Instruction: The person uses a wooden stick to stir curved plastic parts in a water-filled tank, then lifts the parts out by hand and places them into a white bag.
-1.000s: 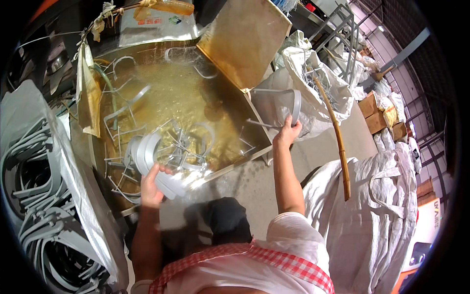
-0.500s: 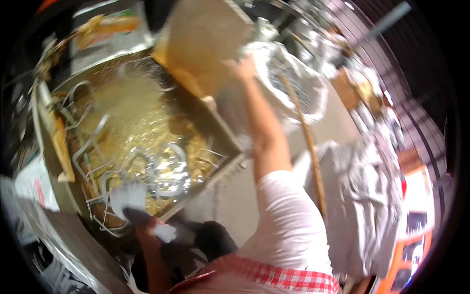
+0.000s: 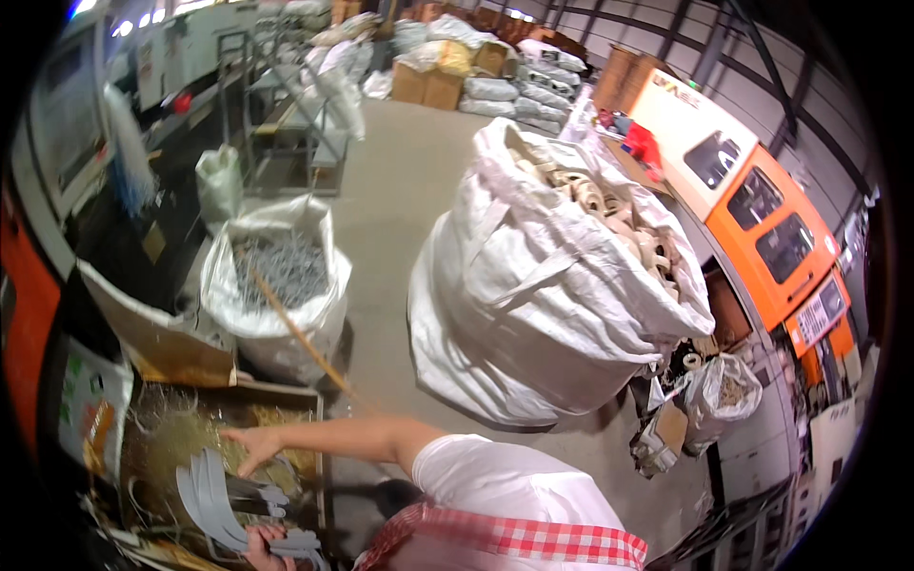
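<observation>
My left hand (image 3: 267, 547) grips the lower ends of several curved grey plastic strips (image 3: 211, 500) at the lower left. They fan upward over a box (image 3: 321, 447) of yellowish water. My right arm reaches across, and my right hand (image 3: 252, 443) hovers over the box just above the strips' upper ends, fingers apart and nothing seen in them. Thin looped pieces lie in the water, too blurred to make out in detail.
Behind the box leans a cardboard sheet (image 3: 157, 338). Beyond it stands a white sack (image 3: 281, 319) of grey scraps with a wooden stick (image 3: 300, 333) slanting out. A huge white bulk bag (image 3: 533, 314) of beige curved parts fills the centre. Orange-and-white machines (image 3: 762, 209) line the right side.
The view has swung toward the right and outward. My right hand has come from beside the sack to over the water box, near the grey strips. My left hand still holds them.
</observation>
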The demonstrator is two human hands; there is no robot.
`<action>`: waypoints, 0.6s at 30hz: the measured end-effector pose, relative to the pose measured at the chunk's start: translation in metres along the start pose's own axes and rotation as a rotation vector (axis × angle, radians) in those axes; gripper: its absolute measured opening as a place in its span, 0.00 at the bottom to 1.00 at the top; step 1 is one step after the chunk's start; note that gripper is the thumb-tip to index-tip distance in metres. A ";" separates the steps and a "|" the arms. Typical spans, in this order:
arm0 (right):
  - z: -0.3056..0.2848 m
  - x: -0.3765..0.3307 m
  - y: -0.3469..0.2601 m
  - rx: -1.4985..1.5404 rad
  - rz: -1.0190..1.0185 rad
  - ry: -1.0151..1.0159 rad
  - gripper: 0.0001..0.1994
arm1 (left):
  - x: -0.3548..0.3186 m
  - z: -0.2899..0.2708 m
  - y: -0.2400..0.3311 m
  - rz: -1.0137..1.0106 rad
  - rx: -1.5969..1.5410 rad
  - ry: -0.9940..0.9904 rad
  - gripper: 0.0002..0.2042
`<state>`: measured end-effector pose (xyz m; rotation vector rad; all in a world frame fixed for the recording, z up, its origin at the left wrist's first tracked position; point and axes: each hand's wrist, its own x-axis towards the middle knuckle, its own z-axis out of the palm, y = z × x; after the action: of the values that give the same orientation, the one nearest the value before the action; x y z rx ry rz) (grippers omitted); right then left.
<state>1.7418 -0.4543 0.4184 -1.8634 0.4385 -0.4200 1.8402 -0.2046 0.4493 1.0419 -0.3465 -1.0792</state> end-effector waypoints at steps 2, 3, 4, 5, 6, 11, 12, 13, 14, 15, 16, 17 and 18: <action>-0.025 -0.001 -0.052 0.168 -0.016 0.028 0.39 | 0.011 0.004 0.036 0.133 0.533 -0.503 0.17; -0.038 -0.007 -0.080 0.524 0.095 -0.145 0.35 | 0.021 0.016 0.039 0.143 0.535 -0.518 0.17; -0.052 -0.010 -0.100 0.878 0.205 -0.324 0.32 | 0.032 0.029 0.038 0.078 0.066 -0.704 0.17; -0.061 -0.012 -0.107 0.892 0.198 -0.172 0.23 | 0.045 0.040 0.042 -0.004 -0.405 -0.875 0.17; -0.076 -0.015 -0.114 0.885 0.186 -0.153 0.23 | 0.061 0.039 0.046 -0.010 -0.403 -0.897 0.17; -0.130 -0.027 -0.134 1.057 0.189 -0.154 0.21 | 0.094 0.067 0.075 0.063 -0.089 -0.681 0.12; -0.134 -0.032 -0.139 1.054 0.188 -0.152 0.21 | 0.101 0.066 0.073 0.055 -0.114 -0.601 0.12; -0.135 -0.037 -0.144 1.070 0.169 -0.104 0.23 | 0.100 0.062 0.072 0.137 0.097 -0.277 0.13; -0.137 -0.042 -0.147 1.086 0.151 -0.051 0.25 | 0.100 0.070 0.075 0.133 0.093 -0.282 0.13; -0.138 -0.037 -0.140 1.002 0.130 -0.051 0.29 | 0.101 0.078 0.078 0.111 0.073 -0.275 0.14; -0.140 -0.037 -0.137 1.000 0.133 -0.045 0.29 | 0.104 0.088 0.081 0.088 0.053 -0.269 0.15; -0.141 -0.038 -0.147 0.948 0.116 0.089 0.30 | 0.104 0.100 0.087 0.070 0.036 -0.252 0.16; -0.145 -0.039 -0.158 0.892 0.097 0.223 0.30 | 0.106 0.115 0.096 0.052 0.019 -0.237 0.16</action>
<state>1.6529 -0.5038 0.6110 -0.9330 0.3960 -0.6336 1.8651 -0.3466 0.5623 0.9177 -0.5725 -1.1567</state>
